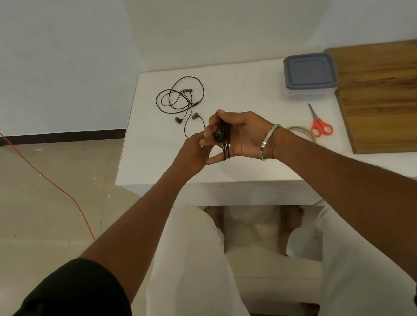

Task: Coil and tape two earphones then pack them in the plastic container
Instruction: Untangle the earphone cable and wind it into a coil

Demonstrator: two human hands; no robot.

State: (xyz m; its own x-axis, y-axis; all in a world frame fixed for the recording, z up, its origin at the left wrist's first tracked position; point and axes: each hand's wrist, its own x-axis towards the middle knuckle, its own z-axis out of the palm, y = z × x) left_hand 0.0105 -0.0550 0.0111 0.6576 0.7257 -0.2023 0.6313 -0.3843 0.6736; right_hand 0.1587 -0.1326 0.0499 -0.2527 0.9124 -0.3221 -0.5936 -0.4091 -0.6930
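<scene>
**Coiling earphone number one, the box hasn't been touched**

So right now the right hand [239,136] has one earphone [223,139] bundled up in it, black cord looped around the fingers, grip closed on the bundle. The left hand [196,154] is right up against it, fingertips pinching at the cord near the bud end. Can't tell exactly which strand it has, it's all a dark clump.

The second earphone [181,99] is lying loose and tangled on the white counter [245,89], just beyond the hands.

Handling-wise I'd guess this stuff is super light and floppy, and thin cord loves to spring back open. Best bet is probably pinching across the middle of the coil where all the loops cross, not by the buds, or it'll unravel before the tape goes on.

The tape roll [304,130] sits just behind the right wrist, with the orange scissors [319,124] beside it.

The plastic container [309,74] is at the far right of the counter next to a wooden board [397,95], lid on. The lid hides the inside, so I can't say if anything's in there.
</scene>
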